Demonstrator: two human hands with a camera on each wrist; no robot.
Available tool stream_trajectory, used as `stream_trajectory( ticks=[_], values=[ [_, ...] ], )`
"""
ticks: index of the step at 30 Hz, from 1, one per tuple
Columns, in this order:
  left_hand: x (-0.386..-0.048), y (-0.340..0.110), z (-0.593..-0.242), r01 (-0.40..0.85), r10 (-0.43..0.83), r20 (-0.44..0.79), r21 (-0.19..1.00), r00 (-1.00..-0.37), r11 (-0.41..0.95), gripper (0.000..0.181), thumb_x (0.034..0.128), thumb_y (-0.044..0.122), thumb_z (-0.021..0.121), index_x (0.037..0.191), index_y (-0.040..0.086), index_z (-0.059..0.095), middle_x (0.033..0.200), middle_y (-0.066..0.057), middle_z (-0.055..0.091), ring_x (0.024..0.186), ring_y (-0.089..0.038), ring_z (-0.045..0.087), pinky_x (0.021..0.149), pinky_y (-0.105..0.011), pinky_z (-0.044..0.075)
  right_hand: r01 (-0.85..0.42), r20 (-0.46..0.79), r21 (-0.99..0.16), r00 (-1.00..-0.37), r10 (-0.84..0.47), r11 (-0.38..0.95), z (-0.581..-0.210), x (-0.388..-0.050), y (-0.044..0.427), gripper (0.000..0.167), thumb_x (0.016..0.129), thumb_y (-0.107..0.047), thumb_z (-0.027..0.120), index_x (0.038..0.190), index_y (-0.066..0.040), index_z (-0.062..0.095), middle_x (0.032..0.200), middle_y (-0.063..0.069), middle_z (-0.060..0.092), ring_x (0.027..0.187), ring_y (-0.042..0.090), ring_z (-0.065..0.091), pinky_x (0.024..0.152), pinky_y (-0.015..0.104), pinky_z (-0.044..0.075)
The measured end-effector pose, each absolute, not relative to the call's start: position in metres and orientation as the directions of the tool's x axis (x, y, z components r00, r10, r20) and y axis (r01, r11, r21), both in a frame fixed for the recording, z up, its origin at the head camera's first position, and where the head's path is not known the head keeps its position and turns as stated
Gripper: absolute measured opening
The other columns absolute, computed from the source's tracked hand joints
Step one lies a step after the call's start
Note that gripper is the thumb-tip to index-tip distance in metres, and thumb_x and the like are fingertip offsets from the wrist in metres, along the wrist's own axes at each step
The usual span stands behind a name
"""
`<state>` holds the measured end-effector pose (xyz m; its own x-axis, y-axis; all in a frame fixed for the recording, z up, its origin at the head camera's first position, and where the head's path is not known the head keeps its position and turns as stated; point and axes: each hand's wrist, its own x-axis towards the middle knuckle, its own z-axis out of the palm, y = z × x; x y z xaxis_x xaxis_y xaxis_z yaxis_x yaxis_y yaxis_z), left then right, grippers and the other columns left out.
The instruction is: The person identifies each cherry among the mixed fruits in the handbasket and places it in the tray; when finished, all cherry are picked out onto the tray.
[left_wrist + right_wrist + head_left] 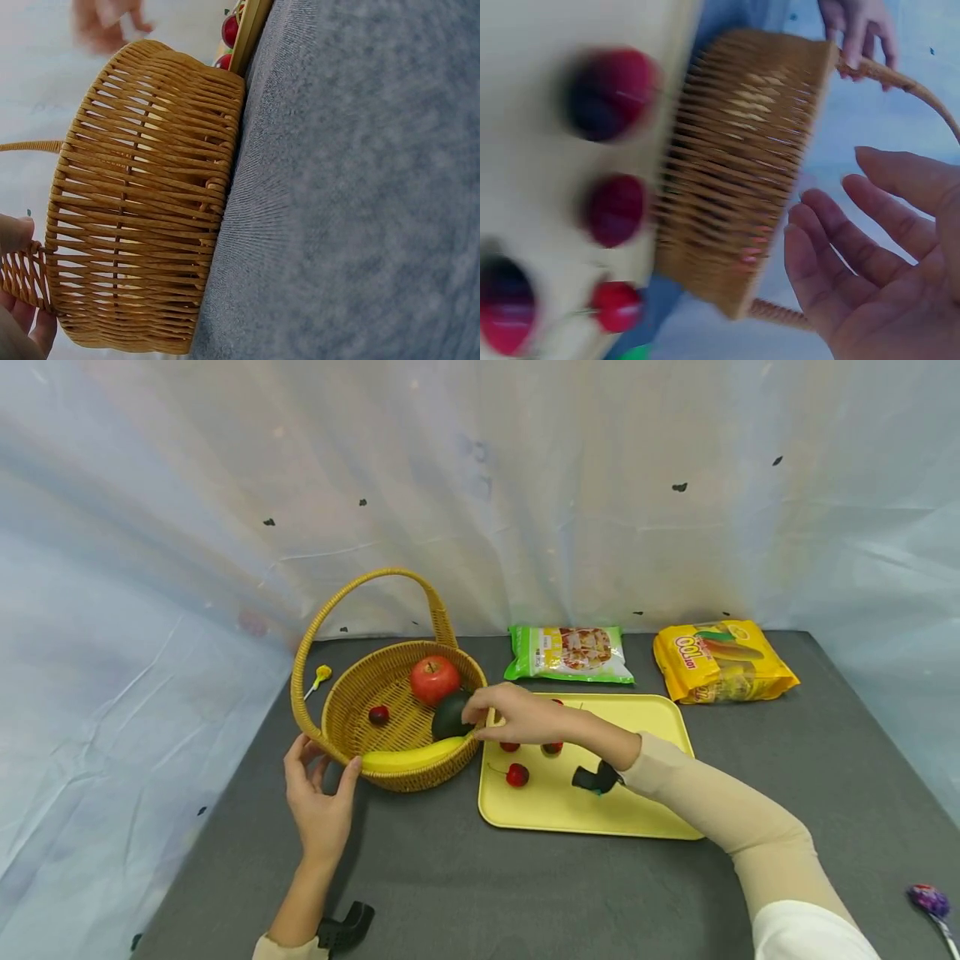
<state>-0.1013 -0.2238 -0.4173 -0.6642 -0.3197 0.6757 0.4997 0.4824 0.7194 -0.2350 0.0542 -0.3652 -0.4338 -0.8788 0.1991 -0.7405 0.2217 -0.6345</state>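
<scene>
A woven wicker basket (408, 783) with a tall arched handle stands on the table's left half. My left hand (318, 806) grips the foot of its handle, thumb on one side and fingers on the other; the left wrist view shows this hold on the basket (142, 202). Inside lie a red apple (435, 680), a dark cherry (378, 715), a dark green avocado-like fruit (448, 718) and a yellow banana (405, 760). Over the basket's right rim hovers my right hand (521, 714), partly covering the dark green fruit. Its loosely bent fingers (855, 251) hold nothing in the right wrist view.
A yellow tray (547, 810) with several cherries (517, 775) sits right of the basket, partly under my right arm. Behind are a green-white snack bag (570, 653) and a yellow candy bag (723, 662). Lollipops lie at left (322, 673) and far right (930, 900).
</scene>
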Motion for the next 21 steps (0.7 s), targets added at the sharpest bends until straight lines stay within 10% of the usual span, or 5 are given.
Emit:
stream_trajectory(
  ticks=[21],
  values=[
    [-0.104,-0.226,-0.421,0.531,-0.306,0.685,0.715,-0.661,0.454,0.068,0.08,-0.025,0.066,0.141,-0.01,0.04,0.123,-0.04,0.042,0.112,-0.045,0.044,0.103,-0.023,0.042,-0.708,-0.14,-0.595,-0.376,-0.916,0.381,-0.349,-0.291,-0.139,0.04,0.097,-0.015,0.066,0.134,-0.003,0.06,0.13,0.01,0.059,0.116,0.018,0.055,0.091,0.021,0.047]
  ],
)
